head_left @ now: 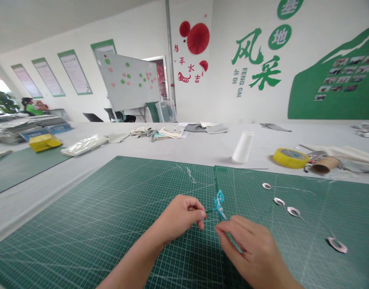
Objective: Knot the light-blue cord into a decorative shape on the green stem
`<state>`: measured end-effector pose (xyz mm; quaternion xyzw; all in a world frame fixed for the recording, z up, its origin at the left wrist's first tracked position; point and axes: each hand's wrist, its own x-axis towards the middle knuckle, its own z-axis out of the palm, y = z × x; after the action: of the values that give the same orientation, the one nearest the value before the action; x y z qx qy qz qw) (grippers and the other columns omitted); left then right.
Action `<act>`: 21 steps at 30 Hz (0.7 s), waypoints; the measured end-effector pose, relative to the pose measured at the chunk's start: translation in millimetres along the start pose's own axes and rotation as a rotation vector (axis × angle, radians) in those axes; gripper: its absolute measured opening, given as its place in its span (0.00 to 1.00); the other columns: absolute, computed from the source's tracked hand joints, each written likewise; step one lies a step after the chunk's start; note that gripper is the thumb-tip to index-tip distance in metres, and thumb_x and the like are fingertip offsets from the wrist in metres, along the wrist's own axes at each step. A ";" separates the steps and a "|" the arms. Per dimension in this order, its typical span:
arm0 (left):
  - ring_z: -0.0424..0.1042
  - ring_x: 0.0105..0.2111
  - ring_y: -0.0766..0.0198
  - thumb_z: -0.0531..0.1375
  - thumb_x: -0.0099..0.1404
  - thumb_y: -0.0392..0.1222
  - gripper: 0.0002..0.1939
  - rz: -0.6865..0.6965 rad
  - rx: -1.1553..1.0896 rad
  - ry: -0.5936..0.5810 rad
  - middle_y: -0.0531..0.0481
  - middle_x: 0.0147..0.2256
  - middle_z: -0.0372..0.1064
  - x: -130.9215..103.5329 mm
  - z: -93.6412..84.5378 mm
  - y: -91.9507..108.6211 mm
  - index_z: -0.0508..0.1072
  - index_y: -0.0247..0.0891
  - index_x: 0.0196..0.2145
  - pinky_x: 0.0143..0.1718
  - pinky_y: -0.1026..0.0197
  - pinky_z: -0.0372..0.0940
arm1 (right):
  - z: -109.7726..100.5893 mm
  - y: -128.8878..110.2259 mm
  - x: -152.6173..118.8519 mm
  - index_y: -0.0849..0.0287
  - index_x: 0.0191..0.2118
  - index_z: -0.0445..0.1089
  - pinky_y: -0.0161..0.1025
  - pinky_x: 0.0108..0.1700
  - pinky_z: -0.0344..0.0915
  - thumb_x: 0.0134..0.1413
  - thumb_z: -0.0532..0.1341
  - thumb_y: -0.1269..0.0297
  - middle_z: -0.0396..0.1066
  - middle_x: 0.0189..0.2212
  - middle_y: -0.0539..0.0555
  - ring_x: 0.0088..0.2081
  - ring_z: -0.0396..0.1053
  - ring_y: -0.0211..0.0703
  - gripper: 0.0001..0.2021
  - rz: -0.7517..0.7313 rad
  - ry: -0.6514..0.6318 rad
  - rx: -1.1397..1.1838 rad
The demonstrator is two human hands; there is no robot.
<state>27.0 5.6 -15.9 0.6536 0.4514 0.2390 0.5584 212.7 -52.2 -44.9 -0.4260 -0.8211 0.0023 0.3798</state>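
Between the thumb and fingers of my left hand (184, 214) is the thin green stem of a small blue craft flower (219, 204), its head pointing to the right above the green cutting mat (184, 176). Pale, shiny bits show on the flower's petals. My right hand (249, 247) is just below and to the right of the flower, thumb and forefinger pinched together near its lowest petal. Whatever lies in that pinch is too small to make out. Several pinkish oval rings (293, 211) with thin wires or threads lie on the mat to the right.
Behind the mat stands a white thread cone (243, 147). Yellow tape (290, 158) and a cardboard tube (324, 164) lie to its right. Loose white thread (189, 175) rests on the mat. Fabric pieces (172, 131) and a yellow box (45, 142) are farther back. A person (32, 106) sits far left.
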 end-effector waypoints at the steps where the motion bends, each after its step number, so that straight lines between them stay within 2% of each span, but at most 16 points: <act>1: 0.52 0.17 0.72 0.58 0.57 0.40 0.06 0.001 -0.017 -0.001 0.53 0.21 0.70 0.1 -0.1 0.8 0.71 0.35 0.27 0.22 0.67 0.49 | 0.6 0.2 -0.3 0.58 0.29 0.71 0.36 0.26 0.57 0.58 0.55 0.71 0.67 0.20 0.50 0.22 0.65 0.39 0.09 0.009 -0.004 0.003; 5: 0.51 0.17 0.73 0.58 0.57 0.40 0.06 -0.003 -0.105 -0.024 0.52 0.22 0.69 -0.3 -0.3 2.7 0.70 0.34 0.29 0.20 0.68 0.47 | 1.6 -0.6 -0.6 0.58 0.28 0.69 0.36 0.27 0.58 0.58 0.54 0.71 0.66 0.20 0.49 0.23 0.64 0.38 0.10 0.069 -0.026 0.047; 13: 0.49 0.14 0.76 0.59 0.58 0.40 0.06 -0.016 -0.237 -0.026 0.54 0.21 0.68 -1.5 -1.0 5.2 0.66 0.35 0.31 0.17 0.69 0.43 | 3.8 -2.4 2.1 0.56 0.25 0.70 0.33 0.23 0.54 0.57 0.55 0.65 0.58 0.16 0.45 0.19 0.57 0.37 0.12 0.323 -0.066 0.185; 21: 0.49 0.15 0.77 0.59 0.60 0.39 0.05 0.024 -0.314 -0.060 0.53 0.23 0.68 -3.4 -5.4 7.9 0.66 0.34 0.31 0.16 0.69 0.42 | 9.1 4.5 2.0 0.58 0.25 0.71 0.34 0.24 0.50 0.55 0.56 0.58 0.54 0.17 0.45 0.21 0.53 0.37 0.14 0.562 -0.131 0.461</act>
<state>23.5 5.7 -6.4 0.5704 0.3836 0.2937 0.6642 209.5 -45.0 -51.7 -0.5372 -0.6724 0.3187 0.3971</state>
